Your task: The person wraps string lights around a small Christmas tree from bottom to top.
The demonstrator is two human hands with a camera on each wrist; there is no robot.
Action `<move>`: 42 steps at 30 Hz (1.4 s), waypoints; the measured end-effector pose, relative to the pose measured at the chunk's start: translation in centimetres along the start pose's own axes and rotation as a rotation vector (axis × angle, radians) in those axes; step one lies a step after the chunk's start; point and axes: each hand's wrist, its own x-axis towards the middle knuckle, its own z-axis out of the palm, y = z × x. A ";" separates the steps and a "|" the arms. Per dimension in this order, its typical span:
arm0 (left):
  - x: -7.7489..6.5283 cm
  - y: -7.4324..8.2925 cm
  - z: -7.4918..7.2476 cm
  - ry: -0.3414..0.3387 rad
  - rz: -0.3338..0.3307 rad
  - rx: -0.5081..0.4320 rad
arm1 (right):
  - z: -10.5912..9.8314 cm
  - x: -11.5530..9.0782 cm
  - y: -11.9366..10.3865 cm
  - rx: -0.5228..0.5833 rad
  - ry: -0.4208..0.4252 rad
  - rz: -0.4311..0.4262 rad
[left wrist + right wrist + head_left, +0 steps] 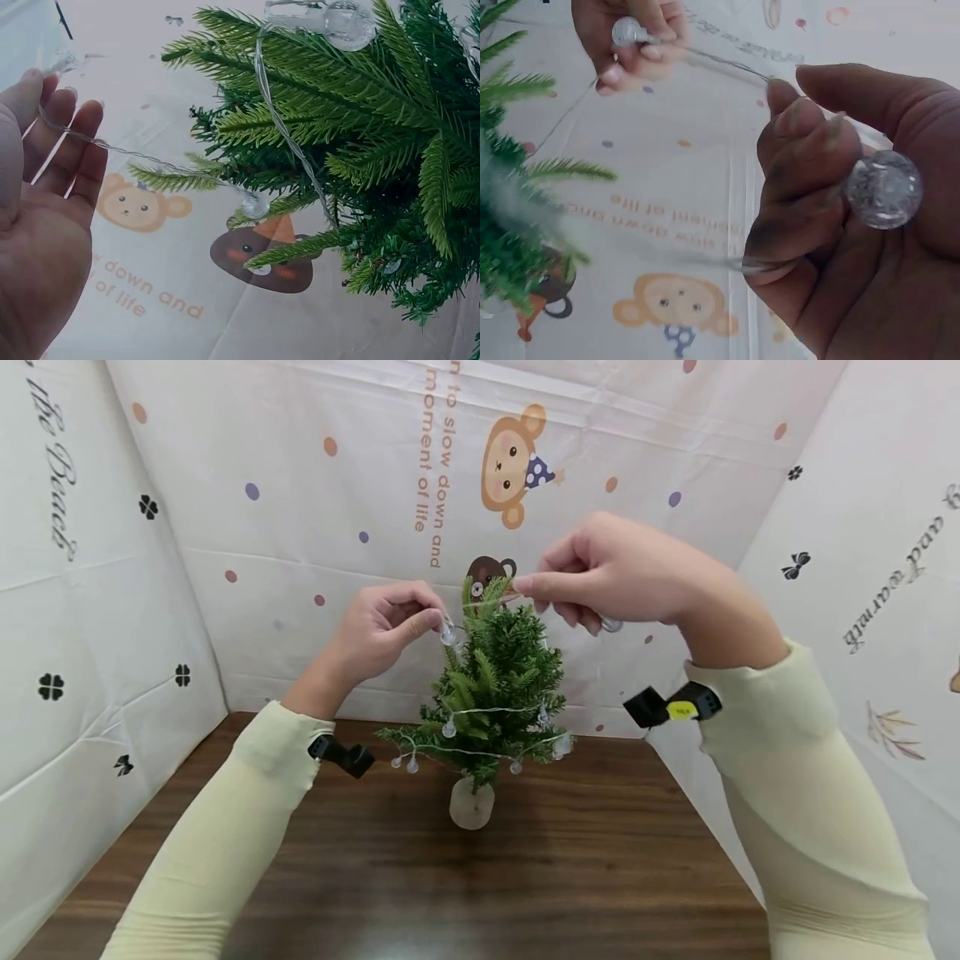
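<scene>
A small artificial Christmas tree (517,664) stands upright, a string of lights (495,710) with clear round bulbs looped round its lower branches. Left of the treetop, my left hand (386,631) pinches the light string between thumb and fingers, beside a clear bulb (628,31). My right hand (622,572) is raised just right of the top. Its thumb and index finger pinch the wire, and the curled fingers hold more of it, with another bulb (885,189) near the palm. Between the two hands the wire passes by the tip. The tree's far side is hidden.
The tree's pale round base (472,803) sits on a dark wooden table (360,877). Printed white cloth (285,535) with cartoon animals and lettering hangs behind and at both sides, close to the tree's back.
</scene>
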 end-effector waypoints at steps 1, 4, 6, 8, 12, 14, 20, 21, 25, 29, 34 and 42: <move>-0.1 0.0 0.0 -0.016 -0.004 0.015 | 0.1 -0.5 0.5 0.012 -0.006 0.007; -0.1 0.2 0.2 -0.068 -0.002 0.039 | 0.5 -1.9 2.3 0.032 -0.021 0.001; 0.0 0.4 0.4 -0.100 0.007 0.047 | 0.9 -2.7 3.5 0.054 -0.024 -0.010; 0.1 0.6 0.6 -0.135 0.024 0.052 | 1.2 -3.5 4.9 0.075 -0.020 -0.028; 0.3 0.9 1.1 -0.211 0.041 0.121 | 2.1 -5.2 7.8 0.132 0.011 -0.067; 0.4 0.9 1.3 -0.246 0.037 0.190 | 2.6 -6.1 9.2 0.166 0.022 -0.098; 0.2 0.4 1.6 -0.302 0.073 0.337 | 3.8 -8.1 12.5 0.246 0.021 -0.157; 0.2 0.3 1.6 -0.300 0.082 0.352 | 3.9 -8.3 12.9 0.256 0.017 -0.154; 0.1 0.0 1.9 -0.278 0.074 0.404 | 4.0 -8.8 14.5 0.265 0.007 -0.122; 0.0 -0.1 2.0 -0.264 0.047 0.428 | 3.7 -8.9 16.1 0.231 -0.014 -0.041; 0.1 -0.3 2.0 -0.265 0.030 0.441 | 3.3 -8.5 18.0 0.182 -0.022 0.074; 0.2 -0.6 2.1 -0.276 -0.006 0.485 | 3.7 -6.4 19.7 0.030 -0.007 0.238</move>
